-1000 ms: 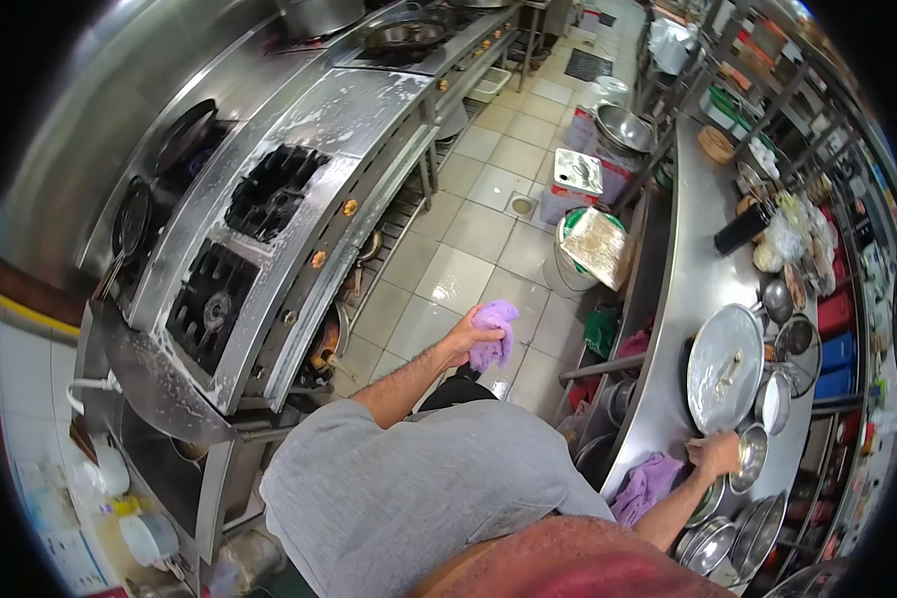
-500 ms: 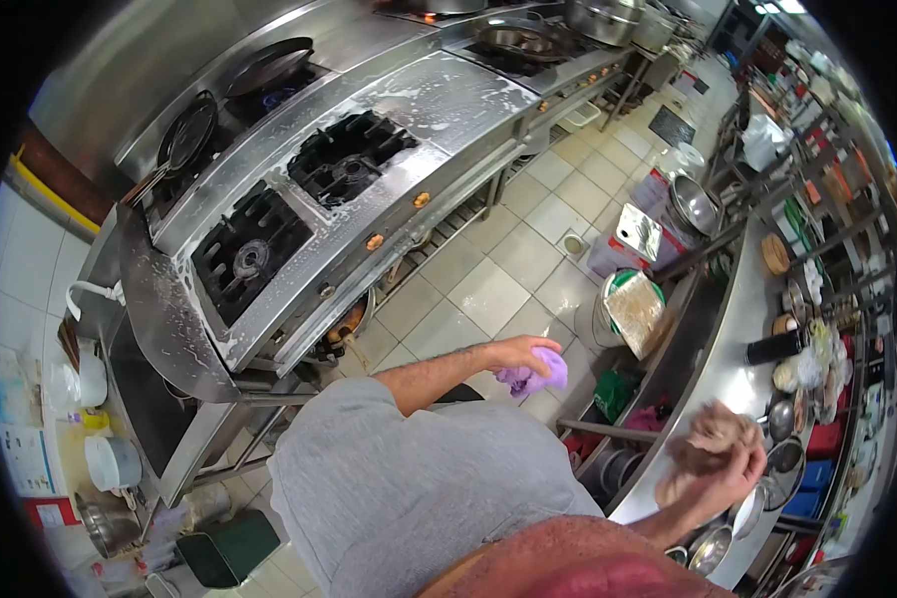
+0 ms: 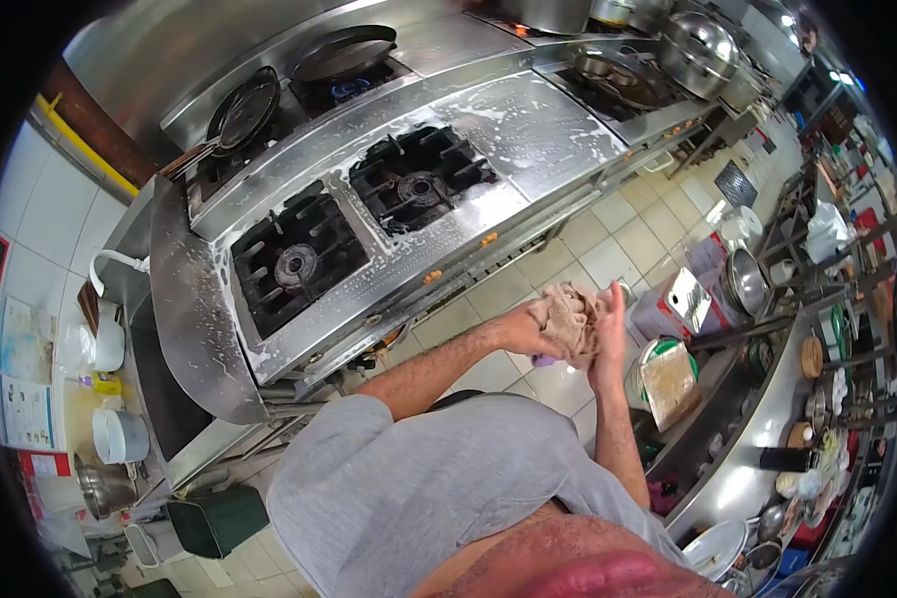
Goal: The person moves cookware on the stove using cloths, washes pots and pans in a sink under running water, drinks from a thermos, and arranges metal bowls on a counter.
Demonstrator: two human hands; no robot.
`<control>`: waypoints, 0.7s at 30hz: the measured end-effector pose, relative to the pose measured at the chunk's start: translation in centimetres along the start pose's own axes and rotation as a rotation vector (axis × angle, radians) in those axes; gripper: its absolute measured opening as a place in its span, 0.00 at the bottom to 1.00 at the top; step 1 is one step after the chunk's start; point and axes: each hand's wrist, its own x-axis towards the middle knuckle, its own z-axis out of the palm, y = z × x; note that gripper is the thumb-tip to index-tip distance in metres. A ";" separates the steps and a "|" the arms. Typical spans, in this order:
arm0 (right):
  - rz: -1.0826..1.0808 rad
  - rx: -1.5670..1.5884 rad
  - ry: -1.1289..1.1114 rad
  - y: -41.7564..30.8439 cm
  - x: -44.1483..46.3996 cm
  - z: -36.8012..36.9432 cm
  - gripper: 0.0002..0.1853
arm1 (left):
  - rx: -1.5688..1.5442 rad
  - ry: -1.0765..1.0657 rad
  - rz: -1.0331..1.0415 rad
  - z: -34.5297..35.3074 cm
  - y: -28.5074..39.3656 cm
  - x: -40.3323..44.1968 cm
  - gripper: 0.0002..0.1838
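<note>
In front of my body both hands are together around a crumpled beige cloth [image 3: 570,321]. My left hand [image 3: 516,331] has its fingers wrapped at the cloth's left side, with a bit of purple cloth [image 3: 545,360] showing beneath it. On the other side my right hand [image 3: 608,339] presses against the beige cloth, its fingers pointing up. Beyond them lies the steel stove top [image 3: 528,130], streaked with white suds around two black burner grates [image 3: 297,261].
Behind the grates, a dark pan [image 3: 344,55] sits over a blue flame. A covered bucket [image 3: 668,384] and a metal tin [image 3: 690,299] stand on the floor to the right, beside the steel counter [image 3: 738,468]. A green bin [image 3: 217,520] is at lower left.
The view has turned left toward the stove. My right hand has left the counter side and brought the beige cloth over to my left hand, which still has the purple cloth.
</note>
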 end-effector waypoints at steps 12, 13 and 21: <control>0.315 -0.141 -0.521 4.1 15.3 -0.5 0.25 | 0.118 0.583 -0.012 -5.2 -1.9 4.8 0.30; 0.314 -0.135 -0.536 3.4 17.3 -1.3 0.25 | 0.047 0.715 -0.050 -6.4 -1.8 5.0 0.28; 0.334 -0.150 -0.432 0.1 30.1 -7.8 0.16 | -0.923 1.251 0.141 -11.7 -3.6 2.3 0.21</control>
